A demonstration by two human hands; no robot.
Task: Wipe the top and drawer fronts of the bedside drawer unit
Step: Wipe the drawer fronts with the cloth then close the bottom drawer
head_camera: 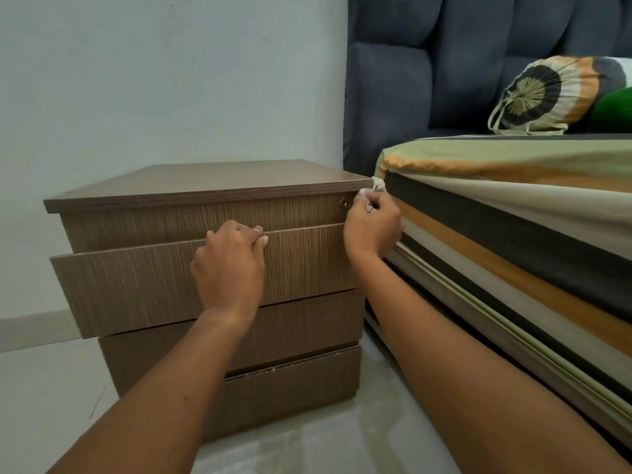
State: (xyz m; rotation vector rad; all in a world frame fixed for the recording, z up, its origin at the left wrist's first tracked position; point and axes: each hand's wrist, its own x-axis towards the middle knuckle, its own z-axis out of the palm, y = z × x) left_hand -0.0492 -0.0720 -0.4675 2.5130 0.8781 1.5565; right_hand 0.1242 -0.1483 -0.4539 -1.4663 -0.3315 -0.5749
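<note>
Bedside drawer unit (205, 268) stands on the floor (51, 388) against the pale wall (154, 80), just beside the bed (513, 217) on its right. Its top (212, 179) is bare and shows no streaks, so whether it has been wiped cannot be told. The second drawer (136, 285) juts forward of the others. The left hand (231, 265) lies over that drawer's upper edge near the middle, fingers curled behind the front, seemingly holding it out or steadying it. Further right, the right hand (371, 224) is closed around a small whitish cloth (374, 188), pressing it to the right end of the top drawer front (205, 217), next to a small round lock (345, 202). By this reading the wiping is at the uppermost front; the second drawer and the two lower drawer fronts (301, 323) below look untouched and probably remain, though none shows a visible mark either way.
</note>
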